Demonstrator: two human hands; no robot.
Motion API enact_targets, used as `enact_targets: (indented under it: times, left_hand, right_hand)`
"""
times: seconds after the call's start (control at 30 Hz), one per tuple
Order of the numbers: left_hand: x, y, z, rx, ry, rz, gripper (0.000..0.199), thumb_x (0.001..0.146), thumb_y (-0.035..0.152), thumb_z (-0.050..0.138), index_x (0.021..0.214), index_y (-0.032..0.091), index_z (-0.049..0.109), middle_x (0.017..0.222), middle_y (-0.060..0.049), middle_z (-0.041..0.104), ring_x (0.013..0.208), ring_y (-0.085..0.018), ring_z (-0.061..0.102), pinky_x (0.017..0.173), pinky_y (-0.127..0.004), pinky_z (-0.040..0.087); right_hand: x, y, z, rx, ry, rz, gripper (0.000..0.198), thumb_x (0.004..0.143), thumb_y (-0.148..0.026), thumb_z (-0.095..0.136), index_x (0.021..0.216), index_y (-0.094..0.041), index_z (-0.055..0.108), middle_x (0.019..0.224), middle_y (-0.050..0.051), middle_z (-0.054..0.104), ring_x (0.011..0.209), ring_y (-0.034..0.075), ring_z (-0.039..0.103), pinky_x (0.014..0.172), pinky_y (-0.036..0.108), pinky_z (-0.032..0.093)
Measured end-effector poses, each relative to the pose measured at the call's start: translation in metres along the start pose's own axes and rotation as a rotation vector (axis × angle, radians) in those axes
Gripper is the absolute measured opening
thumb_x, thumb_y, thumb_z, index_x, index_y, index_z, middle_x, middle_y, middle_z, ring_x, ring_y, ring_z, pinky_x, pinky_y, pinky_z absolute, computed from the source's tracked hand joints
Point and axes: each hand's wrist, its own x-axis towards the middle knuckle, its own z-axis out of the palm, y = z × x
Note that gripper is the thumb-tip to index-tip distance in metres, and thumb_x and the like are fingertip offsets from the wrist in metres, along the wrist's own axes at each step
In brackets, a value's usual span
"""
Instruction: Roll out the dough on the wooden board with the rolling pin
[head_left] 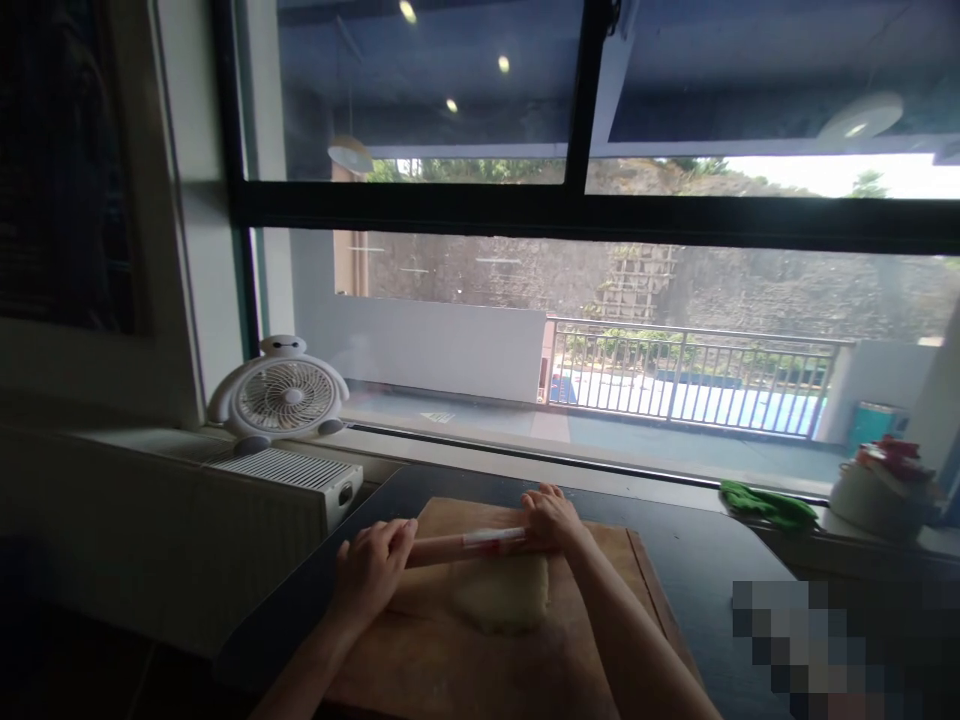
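Note:
A wooden rolling pin [438,550] with a red and white label lies crosswise between my two hands. My left hand [373,568] is closed over its left end, and my right hand [550,516] is closed over the right end. Just on the near side of the pin, a pale flattened piece of dough [504,598] rests on a wooden board [450,670]. Whether the pin touches the dough's far edge I cannot tell. My fingers partly hide both pin ends.
The board lies on a dark table [690,560] before a wide window. On the left, a white fan [291,395] stands on the ledge by a radiator [300,470]. A green cloth [769,506] and a pale pot [885,495] sit on the right sill. A blurred patch covers the lower right.

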Motion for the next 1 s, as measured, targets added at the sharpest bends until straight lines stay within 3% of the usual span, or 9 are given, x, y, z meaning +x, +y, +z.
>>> enact_targets:
  times: [0.13, 0.27, 0.43, 0.5, 0.6, 0.73, 0.8, 0.9, 1.0]
  left_hand:
    - [0.004, 0.004, 0.004, 0.010, 0.017, 0.026, 0.034, 0.092, 0.037, 0.034, 0.090, 0.024, 0.065, 0.091, -0.005, 0.068, 0.094, -0.024, 0.059, 0.082, -0.038, 0.038]
    - [-0.003, 0.015, 0.005, 0.022, 0.086, 0.087, 0.031, 0.090, 0.038, 0.038, 0.094, 0.024, 0.065, 0.096, -0.007, 0.067, 0.095, -0.025, 0.057, 0.091, -0.044, 0.033]
    - [-0.012, 0.022, 0.004, 0.011, 0.096, 0.092, 0.034, 0.090, 0.040, 0.037, 0.093, 0.025, 0.066, 0.100, -0.007, 0.064, 0.095, -0.025, 0.058, 0.097, -0.050, 0.029]
    - [-0.012, 0.020, 0.004, 0.035, 0.102, 0.108, 0.035, 0.089, 0.042, 0.037, 0.089, 0.024, 0.067, 0.096, -0.007, 0.064, 0.092, -0.025, 0.059, 0.096, -0.050, 0.029]
    - [-0.008, 0.017, 0.004, 0.087, 0.135, 0.136, 0.036, 0.088, 0.043, 0.039, 0.082, 0.023, 0.068, 0.092, -0.007, 0.065, 0.092, -0.026, 0.058, 0.096, -0.049, 0.030]
    - [0.001, 0.010, 0.006, 0.104, 0.107, 0.104, 0.037, 0.088, 0.043, 0.038, 0.082, 0.023, 0.069, 0.091, -0.007, 0.066, 0.093, -0.027, 0.058, 0.094, -0.050, 0.030]
    - [0.004, 0.007, 0.006, 0.113, 0.090, 0.096, 0.038, 0.089, 0.043, 0.037, 0.082, 0.023, 0.069, 0.091, -0.008, 0.066, 0.094, -0.027, 0.057, 0.095, -0.051, 0.029]
    - [0.004, 0.012, 0.001, 0.144, 0.118, 0.131, 0.035, 0.090, 0.042, 0.038, 0.083, 0.024, 0.068, 0.090, -0.007, 0.066, 0.095, -0.027, 0.057, 0.099, -0.053, 0.025]
    - [-0.003, 0.028, -0.004, 0.180, 0.184, 0.223, 0.032, 0.090, 0.038, 0.040, 0.078, 0.023, 0.066, 0.083, -0.006, 0.066, 0.093, -0.026, 0.056, 0.102, -0.056, 0.017]
  right_hand:
    - [0.001, 0.004, 0.006, 0.042, -0.018, 0.017, 0.037, 0.087, -0.043, 0.051, 0.114, -0.018, 0.054, 0.124, 0.007, 0.051, 0.113, 0.023, 0.049, 0.093, 0.048, 0.040]
    - [-0.061, 0.001, 0.007, 0.040, -0.026, 0.003, 0.045, 0.095, -0.046, 0.026, 0.125, -0.022, 0.049, 0.140, 0.007, 0.039, 0.132, 0.024, 0.027, 0.104, 0.046, 0.027]
    - [-0.123, -0.011, 0.011, 0.010, -0.007, 0.005, 0.060, 0.094, -0.050, 0.016, 0.144, -0.017, 0.022, 0.150, 0.003, 0.022, 0.139, 0.018, 0.008, 0.112, 0.036, 0.010]
    - [-0.116, -0.011, 0.011, 0.004, -0.007, 0.017, 0.060, 0.094, -0.051, 0.014, 0.143, -0.017, 0.025, 0.150, 0.004, 0.022, 0.139, 0.019, 0.008, 0.112, 0.037, 0.009]
    - [-0.073, -0.006, 0.009, 0.003, -0.020, 0.052, 0.057, 0.095, -0.049, 0.013, 0.137, -0.019, 0.035, 0.147, 0.008, 0.029, 0.137, 0.023, 0.014, 0.110, 0.044, 0.015]
    - [-0.005, -0.002, 0.004, 0.001, -0.065, 0.067, 0.044, 0.089, -0.047, 0.044, 0.124, -0.020, 0.048, 0.135, 0.009, 0.043, 0.124, 0.026, 0.038, 0.101, 0.052, 0.029]
    - [0.013, -0.002, 0.002, 0.004, -0.074, 0.056, 0.042, 0.087, -0.044, 0.052, 0.120, -0.019, 0.050, 0.130, 0.008, 0.047, 0.117, 0.024, 0.045, 0.098, 0.051, 0.034]
    - [0.005, -0.002, 0.002, 0.017, -0.074, 0.014, 0.040, 0.087, -0.043, 0.051, 0.120, -0.020, 0.051, 0.128, 0.008, 0.048, 0.118, 0.024, 0.044, 0.097, 0.051, 0.035]
    - [-0.040, -0.003, 0.003, 0.033, -0.062, -0.031, 0.040, 0.094, -0.044, 0.034, 0.123, -0.023, 0.050, 0.136, 0.007, 0.044, 0.130, 0.024, 0.030, 0.104, 0.048, 0.028]
